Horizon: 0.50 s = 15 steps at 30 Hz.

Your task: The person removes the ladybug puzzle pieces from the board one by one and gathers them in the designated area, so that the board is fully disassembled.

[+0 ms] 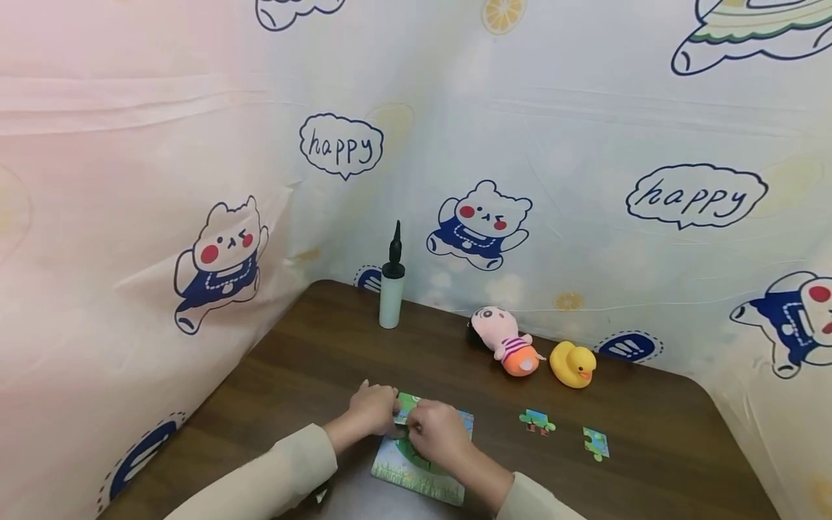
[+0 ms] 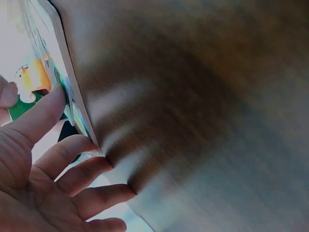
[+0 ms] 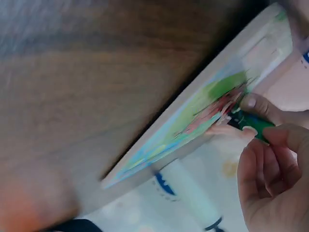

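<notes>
A flat puzzle board (image 1: pixel 416 480) with a green and blue picture lies on the brown table in front of me. My left hand (image 1: pixel 375 409) is at its upper left edge. In the left wrist view the left thumb (image 2: pixel 48 108) touches the board's top, while the loosely extended fingers (image 2: pixel 96 200) rest beside the edge on the table. Over the board, my right hand (image 1: pixel 442 433) pinches a green puzzle piece (image 3: pixel 258 126) between thumb and fingers. Its far side is close to the left thumb. In the head view the right hand covers much of the board's middle.
Two loose puzzle pieces, one (image 1: pixel 536 421) nearer and one (image 1: pixel 595 443) farther right, lie right of the board. Behind them are a yellow rubber duck (image 1: pixel 572 365) and a pink plush toy (image 1: pixel 503 339). A pale green hand pump (image 1: pixel 391 300) stands at the back by the printed cloth.
</notes>
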Each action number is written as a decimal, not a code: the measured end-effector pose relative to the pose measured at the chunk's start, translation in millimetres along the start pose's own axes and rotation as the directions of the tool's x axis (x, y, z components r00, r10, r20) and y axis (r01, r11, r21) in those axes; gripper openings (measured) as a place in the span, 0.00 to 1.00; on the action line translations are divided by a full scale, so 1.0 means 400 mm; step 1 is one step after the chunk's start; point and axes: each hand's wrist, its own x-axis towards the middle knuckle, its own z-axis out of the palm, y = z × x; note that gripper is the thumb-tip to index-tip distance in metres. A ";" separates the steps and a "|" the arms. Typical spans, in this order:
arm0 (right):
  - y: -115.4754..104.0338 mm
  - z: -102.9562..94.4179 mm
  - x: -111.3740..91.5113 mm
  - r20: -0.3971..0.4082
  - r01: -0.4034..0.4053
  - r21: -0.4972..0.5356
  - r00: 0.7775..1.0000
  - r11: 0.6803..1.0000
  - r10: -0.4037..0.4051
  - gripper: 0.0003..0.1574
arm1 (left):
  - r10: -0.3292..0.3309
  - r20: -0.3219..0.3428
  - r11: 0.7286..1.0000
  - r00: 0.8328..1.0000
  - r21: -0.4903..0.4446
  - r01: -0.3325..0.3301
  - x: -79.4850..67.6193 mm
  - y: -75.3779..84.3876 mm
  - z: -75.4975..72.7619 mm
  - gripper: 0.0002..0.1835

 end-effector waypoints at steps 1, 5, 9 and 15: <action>0.001 -0.002 -0.001 -0.015 -0.032 0.014 0.999 0.999 0.033 0.10 | 0.002 0.001 1.000 1.000 0.008 -0.002 0.000 0.001 0.001 0.19; 0.021 -0.038 0.013 -0.061 -0.221 0.132 0.971 0.966 0.230 0.08 | 0.013 0.003 0.999 1.000 0.032 -0.013 0.001 0.005 0.005 0.20; 0.059 -0.095 0.037 -0.003 -0.344 0.268 0.934 0.900 0.357 0.05 | 0.029 0.004 0.998 1.000 0.064 -0.029 0.001 0.003 0.001 0.23; 0.171 -0.131 0.010 0.206 -0.590 0.331 0.807 0.737 0.553 0.03 | 0.032 0.017 0.999 0.999 0.043 -0.033 -0.003 -0.005 0.004 0.27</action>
